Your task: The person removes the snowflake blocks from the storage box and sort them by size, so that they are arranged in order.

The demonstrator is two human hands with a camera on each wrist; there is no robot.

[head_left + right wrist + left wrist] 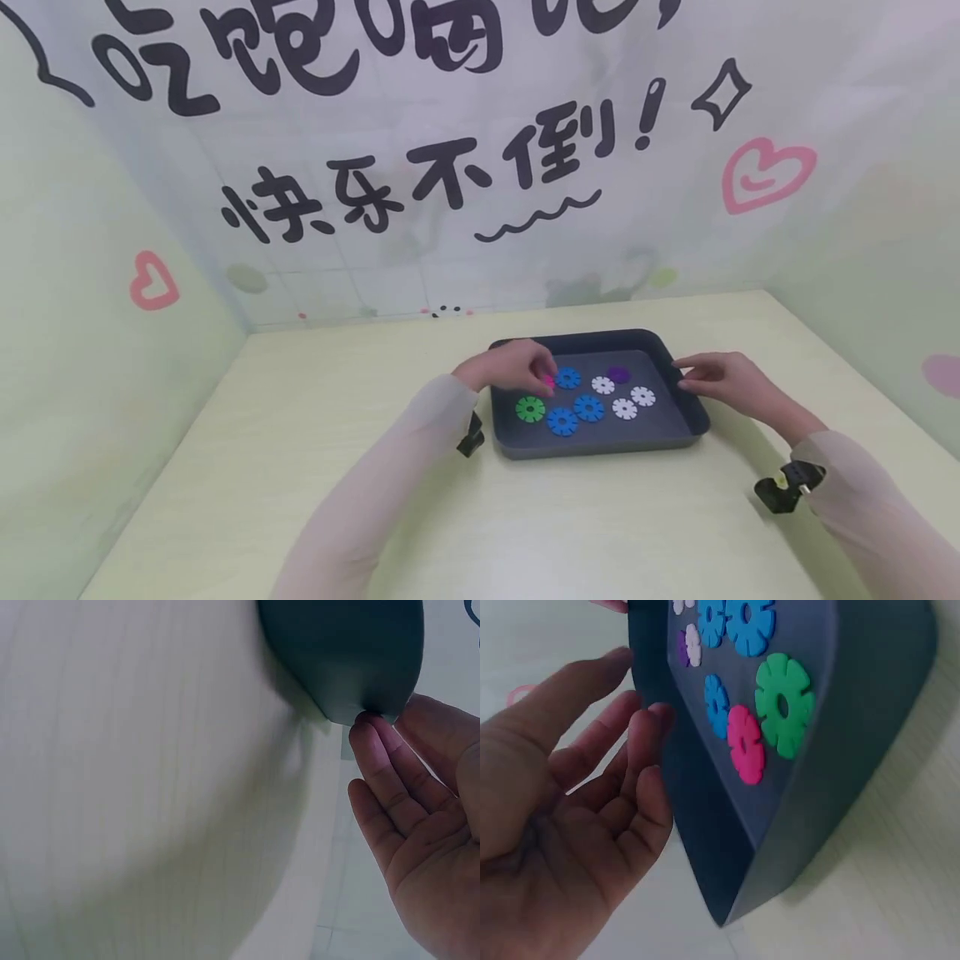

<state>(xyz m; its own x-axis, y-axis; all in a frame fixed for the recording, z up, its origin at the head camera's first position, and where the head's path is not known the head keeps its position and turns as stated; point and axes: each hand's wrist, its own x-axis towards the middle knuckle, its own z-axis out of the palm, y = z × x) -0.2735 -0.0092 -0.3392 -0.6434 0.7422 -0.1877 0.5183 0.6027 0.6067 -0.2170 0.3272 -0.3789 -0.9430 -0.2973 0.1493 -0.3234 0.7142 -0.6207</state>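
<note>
A dark grey tray (600, 447) holds flat notched snowflake discs. My left hand (513, 365) hovers over its left part, thumb and loosely bent fingers apart with nothing between them. Just under it a pink disc (739, 752) lies on the tray floor, mostly covered by the hand in the head view. Beside it are a green disc (521, 412) and blue discs (555, 426). White discs (618, 413) and a purple disc (619, 369) lie further right. At the tray's right rim, my right hand (723, 379) pinches the wall between thumb and fingers.
The tray stands on a pale wooden table (337, 433), toward its back. A printed wall (420, 267) with large black characters rises behind, with side walls left and right. Black wrist cameras (787, 487) hang under both sleeves.
</note>
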